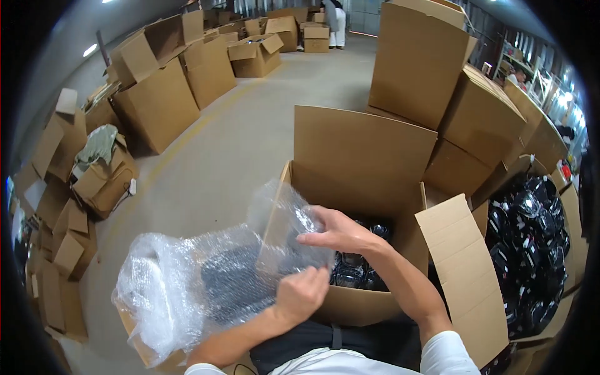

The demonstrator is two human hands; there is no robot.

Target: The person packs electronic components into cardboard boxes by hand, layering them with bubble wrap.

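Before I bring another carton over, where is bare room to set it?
Bare gray floor lies between the cartons along the left and the open carton mid-picture, running back toward the far cartons. Crowded: the right, with stacked cartons and glossy black items; bubble wrap lies near left.

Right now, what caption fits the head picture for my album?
Left hand grips bubble wrap, right hand on it, at an open box.

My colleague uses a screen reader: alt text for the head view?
The left hand grips clear bubble wrap over the edge of an open cardboard box holding shiny black items, the right hand just beyond. Glossy black pieces are heaped at right, and more cardboard boxes line the left.
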